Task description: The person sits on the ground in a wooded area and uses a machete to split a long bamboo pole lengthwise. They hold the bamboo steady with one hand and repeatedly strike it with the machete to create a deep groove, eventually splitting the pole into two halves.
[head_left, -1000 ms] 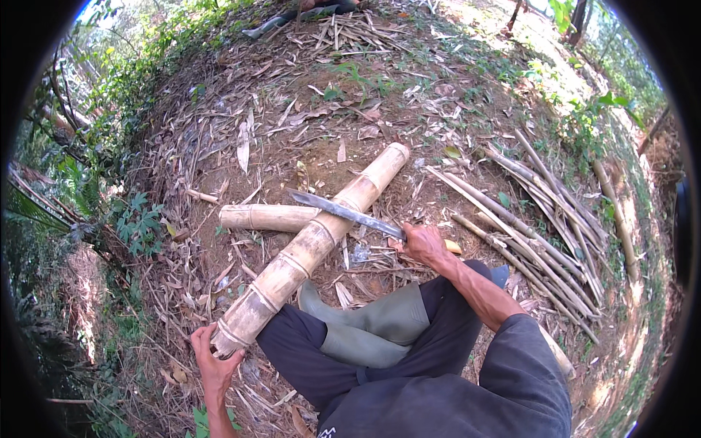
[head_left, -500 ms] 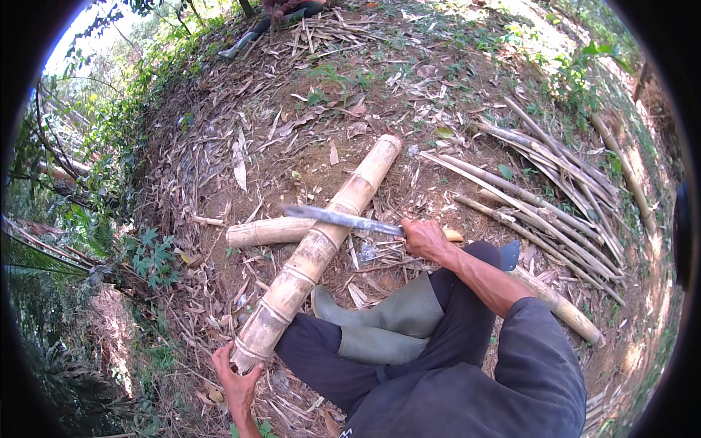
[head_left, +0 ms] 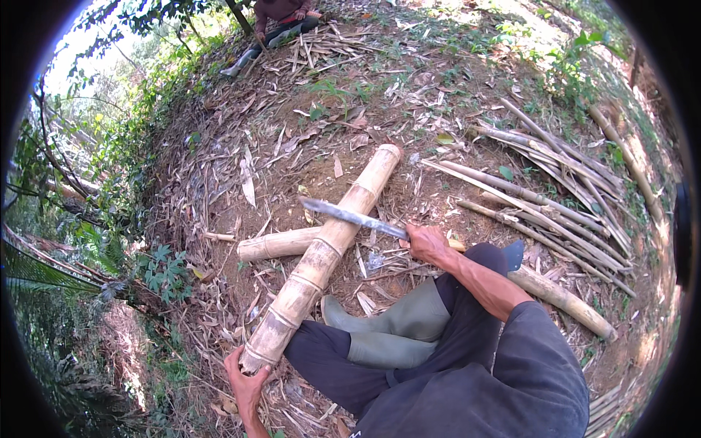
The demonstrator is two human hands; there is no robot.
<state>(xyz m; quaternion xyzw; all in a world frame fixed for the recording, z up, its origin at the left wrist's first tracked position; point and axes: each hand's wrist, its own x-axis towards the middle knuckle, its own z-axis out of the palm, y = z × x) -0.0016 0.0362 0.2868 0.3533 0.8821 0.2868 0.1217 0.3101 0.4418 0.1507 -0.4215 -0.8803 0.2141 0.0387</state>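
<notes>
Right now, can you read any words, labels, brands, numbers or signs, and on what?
No readable text on the bamboo pole, the long blade or the green boots.
Dark shirt: a small white mark at the picture's lower edge, cut off, too small to read.

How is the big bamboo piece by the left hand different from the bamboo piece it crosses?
The big bamboo piece shows much more length than the lower bamboo piece, which is partly hidden. The big piece lies on top, while the lower piece is underneath. The left hand grips the big piece's near end; no hand touches the lower piece where it shows. Both are roundish and pale tan.
</notes>
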